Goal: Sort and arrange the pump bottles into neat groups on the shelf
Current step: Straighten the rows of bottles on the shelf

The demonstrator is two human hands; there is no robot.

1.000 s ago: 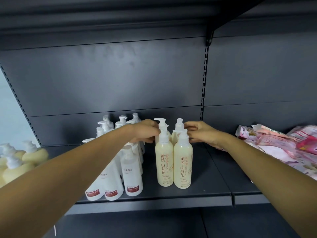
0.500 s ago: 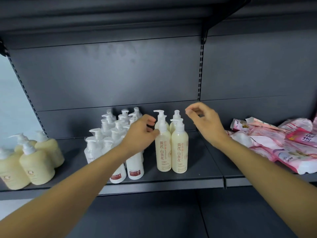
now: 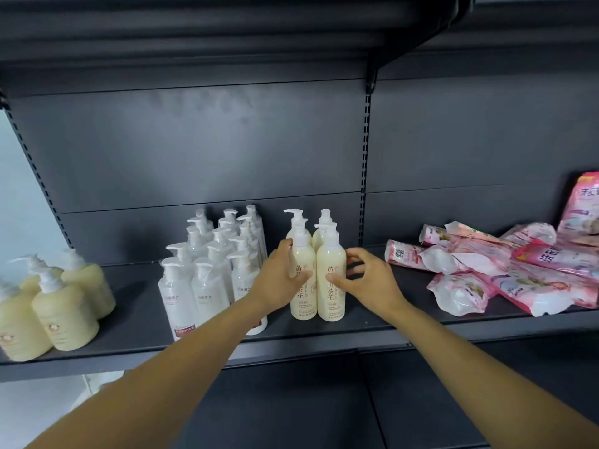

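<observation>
Cream pump bottles (image 3: 304, 254) were what the hands held. The left hand (image 3: 278, 281) gripped the front left bottle (image 3: 303, 306); the right hand (image 3: 368, 281) cupped the front right bottle (image 3: 332, 306), thumb on its label. They stood on the shelf (image 3: 372, 314) beside the white pump bottles (image 3: 209, 296). Sliding both low and slow looked safest.

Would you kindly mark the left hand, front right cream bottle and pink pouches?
left hand (image 3: 277, 277), head view, back of hand
front right cream bottle (image 3: 330, 295), head view, label
pink pouches (image 3: 518, 281), head view, pile's centre
</observation>
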